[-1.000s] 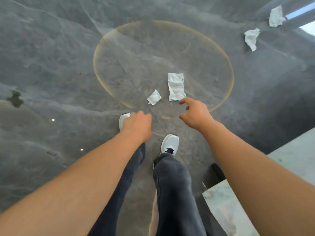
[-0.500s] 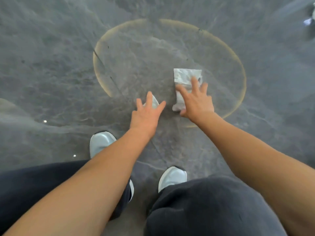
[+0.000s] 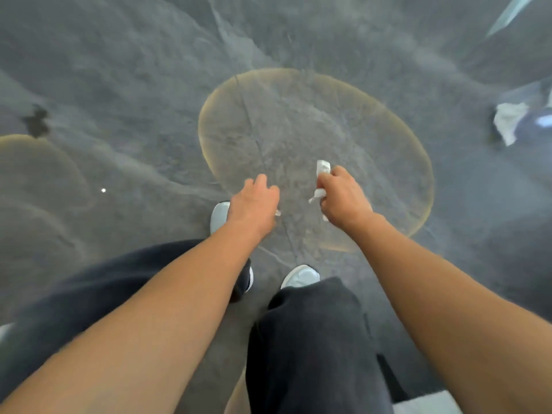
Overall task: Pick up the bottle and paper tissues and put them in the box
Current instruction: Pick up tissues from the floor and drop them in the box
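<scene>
Right hand point(image 3: 343, 195) fisted around a white paper tissue point(image 3: 322, 168) (ends poking out above and below); left hand point(image 3: 254, 204) curled on a tissue scrap point(image 3: 277, 212); another crumpled tissue point(image 3: 507, 121) on grey floor point(image 3: 119, 85), far right.

A grey marbled floor point(image 3: 328, 40) fills the view, blurred in places. A round patch with a yellowish rim point(image 3: 316, 156) lies on it, and part of another point(image 3: 35, 174) shows at the left. Two white shoes point(image 3: 300, 276) stand below the patch, under dark trousers point(image 3: 313, 339). A dark blotch point(image 3: 35, 122) marks the floor at far left.
</scene>
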